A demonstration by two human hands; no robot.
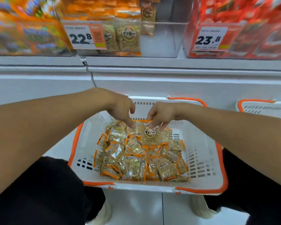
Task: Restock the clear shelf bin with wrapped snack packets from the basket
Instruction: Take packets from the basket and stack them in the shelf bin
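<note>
Right hand reaching down into the far end of the white basket, fingers bent and pinching the top edge of one clear snack packet with a round yellow label. Left hand just beside it, pointer finger stretched down and touching another packet in the pile, other fingers loosely bent, nothing held as far as can be seen. Both hands close together over the far end of the basket, both bare arms coming in from the near side. Inside the basket, a heap of many small wrapped packets, clear with orange ends, lying every which way and filling most of the bottom. Orange trim all round the basket rim and an orange handle folded down at the far side. Basket resting between two knees in black trousers, on a white floor. Beyond the basket, a white shelf front, and above that the clear shelf bin, partly filled on its left side with the same kind of packets standing up. Price tag reading 22.8 on the front of that bin. Left of the bin, a blurry bin of orange snack bags. Right of the bin, a bin of red packets with a tag reading 23.8. To the right of the basket, part of a second white basket with orange trim.
</note>
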